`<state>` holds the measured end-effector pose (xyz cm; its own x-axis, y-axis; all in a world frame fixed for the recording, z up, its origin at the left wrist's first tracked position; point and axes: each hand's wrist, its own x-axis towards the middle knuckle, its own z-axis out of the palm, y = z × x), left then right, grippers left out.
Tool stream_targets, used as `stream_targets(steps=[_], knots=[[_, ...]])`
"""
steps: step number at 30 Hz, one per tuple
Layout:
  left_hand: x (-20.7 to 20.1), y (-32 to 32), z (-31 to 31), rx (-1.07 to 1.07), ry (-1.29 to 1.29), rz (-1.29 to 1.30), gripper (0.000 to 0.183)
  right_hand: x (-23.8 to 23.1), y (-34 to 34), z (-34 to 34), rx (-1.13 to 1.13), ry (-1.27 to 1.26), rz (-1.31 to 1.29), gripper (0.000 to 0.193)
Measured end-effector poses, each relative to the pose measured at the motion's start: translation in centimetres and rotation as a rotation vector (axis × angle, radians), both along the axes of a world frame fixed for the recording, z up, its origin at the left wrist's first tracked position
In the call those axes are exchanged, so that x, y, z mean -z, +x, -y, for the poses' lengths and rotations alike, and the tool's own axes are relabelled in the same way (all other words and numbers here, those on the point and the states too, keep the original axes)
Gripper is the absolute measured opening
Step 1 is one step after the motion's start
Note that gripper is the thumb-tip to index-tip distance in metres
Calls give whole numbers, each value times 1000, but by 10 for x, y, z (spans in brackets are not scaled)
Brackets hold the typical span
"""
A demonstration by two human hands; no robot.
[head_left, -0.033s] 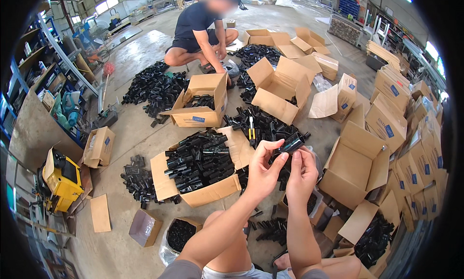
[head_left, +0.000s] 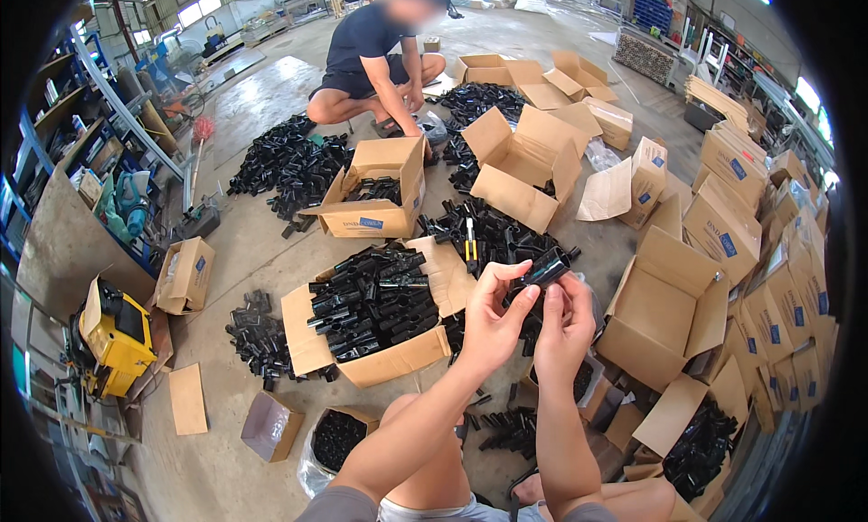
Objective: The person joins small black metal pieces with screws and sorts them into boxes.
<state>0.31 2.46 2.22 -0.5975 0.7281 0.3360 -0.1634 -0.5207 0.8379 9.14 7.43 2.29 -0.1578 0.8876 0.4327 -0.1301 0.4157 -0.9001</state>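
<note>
A: What do the hands have hold of?

B: One black tubular piece (head_left: 548,268). The left hand (head_left: 499,307) has its thumb and index finger closed about the near end, and the right hand (head_left: 566,316) has its fingertips bunched against the underside.

A: Are the other fingers closed too?

B: They're curled; how tightly, I can't tell.

A: Where exactly is the piece?

B: Up in the air in front of the person, tilted, with its round open end toward the right. Behind it a heap of similar black parts (head_left: 488,228) lies on the floor (head_left: 262,337), with a yellow-and-black tool (head_left: 470,244) on the heap.

A: And to the left of the hands?

B: An open cardboard box (head_left: 398,366), piled with black parts, its flaps folded out. Farther off, a co-worker (head_left: 372,56) squats, one arm reaching down beside another open carton (head_left: 366,222).
</note>
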Motion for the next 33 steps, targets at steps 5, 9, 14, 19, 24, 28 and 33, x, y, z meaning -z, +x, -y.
stream_targets(steps=[5,9,14,19,24,28,33], knots=[[1,-2,-1,13,-10,54,22,5,2,-5,-133,-62,-29,21],[0,-1,-1,-4,7,41,23,0,-3,-1,-118,-97,-162,21],[0,0,0,-12,-55,101,25,0,-3,-4,-128,-53,-49,16],[4,-1,-1,-19,-83,63,27,5,0,-4,-179,-141,-173,34],[1,-2,-2,-10,-75,75,30,-3,27,0,-348,-292,-91,41],[-11,-14,7,130,-187,8,41,-1,41,-9,-352,-278,0,38],[-8,-35,18,333,-385,-89,41,-3,68,-21,-425,-119,334,39]])
